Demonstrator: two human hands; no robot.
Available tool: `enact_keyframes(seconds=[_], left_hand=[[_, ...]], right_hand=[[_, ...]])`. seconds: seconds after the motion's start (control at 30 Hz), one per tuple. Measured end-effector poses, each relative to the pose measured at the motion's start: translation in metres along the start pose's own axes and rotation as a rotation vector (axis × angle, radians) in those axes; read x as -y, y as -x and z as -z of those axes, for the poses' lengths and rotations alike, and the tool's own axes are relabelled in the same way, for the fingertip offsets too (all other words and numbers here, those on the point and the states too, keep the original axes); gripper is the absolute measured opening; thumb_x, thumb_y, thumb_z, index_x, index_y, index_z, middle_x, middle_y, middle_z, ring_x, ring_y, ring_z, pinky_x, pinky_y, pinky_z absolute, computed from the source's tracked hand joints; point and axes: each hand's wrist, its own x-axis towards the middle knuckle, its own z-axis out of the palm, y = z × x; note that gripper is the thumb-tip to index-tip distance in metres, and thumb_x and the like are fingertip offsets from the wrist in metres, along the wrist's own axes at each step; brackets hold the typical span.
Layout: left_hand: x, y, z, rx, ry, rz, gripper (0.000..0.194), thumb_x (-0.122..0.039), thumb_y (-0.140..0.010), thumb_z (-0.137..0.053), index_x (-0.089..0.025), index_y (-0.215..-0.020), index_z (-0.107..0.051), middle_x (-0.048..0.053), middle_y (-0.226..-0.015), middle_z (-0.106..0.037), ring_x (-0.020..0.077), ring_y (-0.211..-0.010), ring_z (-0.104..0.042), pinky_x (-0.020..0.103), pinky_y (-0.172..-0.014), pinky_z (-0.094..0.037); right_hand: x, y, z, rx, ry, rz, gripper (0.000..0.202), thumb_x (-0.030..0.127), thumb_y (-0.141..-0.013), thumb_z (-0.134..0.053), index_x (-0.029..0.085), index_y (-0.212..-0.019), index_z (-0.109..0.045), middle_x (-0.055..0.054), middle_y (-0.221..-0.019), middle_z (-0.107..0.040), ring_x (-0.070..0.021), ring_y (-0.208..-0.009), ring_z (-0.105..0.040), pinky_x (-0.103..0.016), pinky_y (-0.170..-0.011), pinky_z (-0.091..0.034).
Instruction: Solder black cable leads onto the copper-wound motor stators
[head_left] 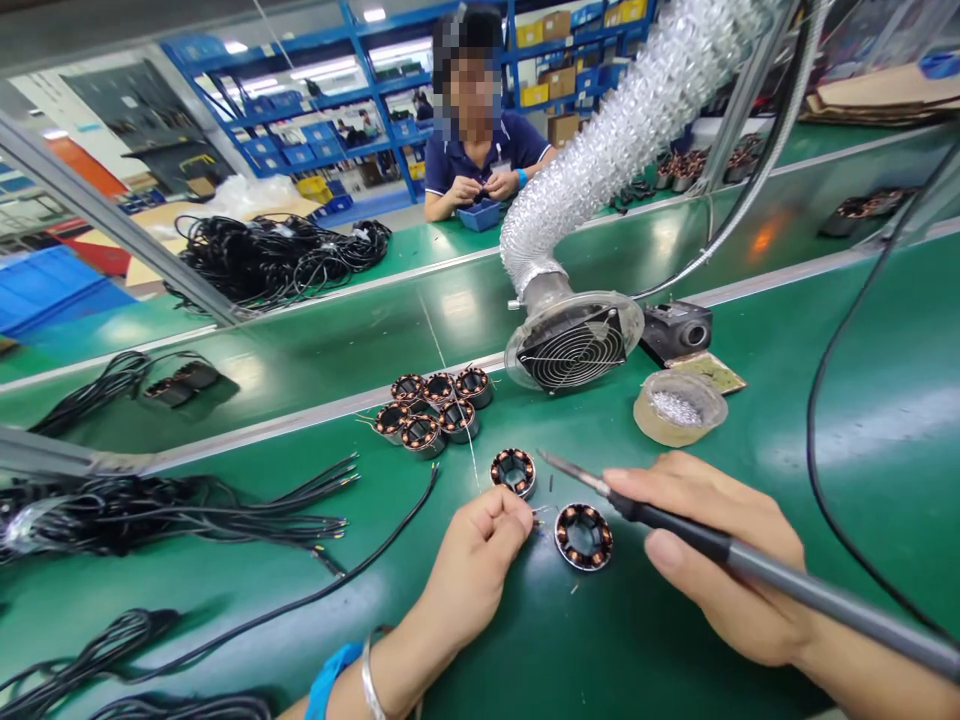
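Note:
My left hand (476, 555) is closed in a pinch on thin wire ends (538, 515) that poke out past its fingertips. Just right of those wires lies a motor stator (602, 540), a ring with copper windings. A second stator (500, 470) sits right behind my left fingers, partly covered by them. My right hand (727, 560) is wrapped around a soldering iron (705, 540). The iron's tip points left, above and between the two stators, apart from both. Which stator the pinched wires belong to, I cannot tell.
Several stators (421, 436) stand grouped behind. A fume duct (574, 350) hangs near a tub of silvery bits (679, 410) and a sponge (712, 373). Black cables (187, 520) lie left; another cord (816, 400) runs right. Across the bench a person (480, 160) handles something small over a blue bin.

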Motion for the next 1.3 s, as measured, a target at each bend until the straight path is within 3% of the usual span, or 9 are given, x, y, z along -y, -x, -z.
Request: enact_keyframes(seconds=[0.07,0.2,0.43,0.57,0.97,1.2,1.3], left_hand=[[0.001,0.0,0.0,-0.005,-0.013,-0.006,0.026,-0.038,-0.084,-0.059,-0.019,-0.069,-0.051,-0.011,-0.051,-0.029,0.0056,-0.042,-0.018,0.021,-0.044,-0.016],[0.002,0.0,0.001,0.0,-0.032,-0.013,0.024,-0.036,-0.086,-0.056,-0.018,-0.071,-0.052,-0.011,-0.052,-0.029,0.0056,-0.043,-0.018,0.021,-0.044,-0.017],[0.003,-0.002,0.002,0.02,-0.05,-0.013,0.023,-0.036,-0.088,-0.055,-0.019,-0.072,-0.052,-0.011,-0.051,-0.027,0.0058,-0.042,-0.017,0.021,-0.043,-0.015],[0.004,-0.002,0.003,0.015,-0.044,-0.021,0.024,-0.035,-0.088,-0.055,-0.018,-0.072,-0.053,-0.009,-0.053,-0.032,0.0059,-0.043,-0.018,0.02,-0.044,-0.017],[0.002,-0.001,0.002,0.02,-0.047,-0.012,0.025,-0.036,-0.088,-0.055,-0.018,-0.071,-0.052,-0.009,-0.055,-0.031,0.0066,-0.045,-0.019,0.02,-0.044,-0.017],[0.001,0.001,0.001,0.013,-0.074,-0.02,0.024,-0.036,-0.089,-0.054,-0.018,-0.072,-0.052,-0.008,-0.056,-0.032,0.0076,-0.048,-0.021,0.021,-0.045,-0.018],[0.0,0.002,0.001,0.011,-0.089,-0.029,0.024,-0.035,-0.088,-0.054,-0.018,-0.072,-0.053,-0.008,-0.056,-0.033,0.0078,-0.049,-0.022,0.021,-0.046,-0.018]], right_hand=[[0.0,-0.001,0.002,-0.023,-0.031,-0.053,0.029,0.016,-0.088,-0.054,0.024,-0.112,-0.067,0.0,-0.071,-0.06,-0.0134,-0.059,-0.056,-0.025,-0.052,-0.044],[-0.003,-0.004,0.0,-0.064,-0.063,-0.138,0.022,0.012,-0.084,-0.054,0.025,-0.097,-0.064,0.002,-0.073,-0.067,-0.0128,-0.06,-0.061,-0.022,-0.052,-0.045],[-0.007,-0.003,-0.005,-0.049,-0.07,-0.194,0.015,0.016,-0.085,-0.053,0.025,-0.094,-0.063,0.005,-0.067,-0.062,-0.0099,-0.052,-0.052,-0.021,-0.05,-0.041],[-0.007,-0.003,-0.005,-0.042,-0.091,-0.203,0.015,0.016,-0.085,-0.053,0.024,-0.093,-0.063,0.005,-0.066,-0.06,-0.0091,-0.051,-0.05,-0.02,-0.049,-0.039],[-0.004,-0.003,-0.01,-0.021,-0.111,-0.18,0.015,0.015,-0.086,-0.053,0.023,-0.095,-0.063,0.003,-0.069,-0.063,-0.0102,-0.052,-0.053,-0.021,-0.049,-0.042],[0.002,-0.004,-0.014,-0.038,-0.105,-0.071,0.017,0.015,-0.082,-0.054,0.02,-0.095,-0.064,-0.001,-0.073,-0.067,-0.0133,-0.057,-0.059,-0.025,-0.051,-0.045],[0.008,-0.006,-0.015,-0.059,-0.072,-0.009,0.019,0.015,-0.08,-0.053,0.02,-0.095,-0.065,-0.001,-0.068,-0.064,-0.0129,-0.051,-0.054,-0.026,-0.047,-0.041]])
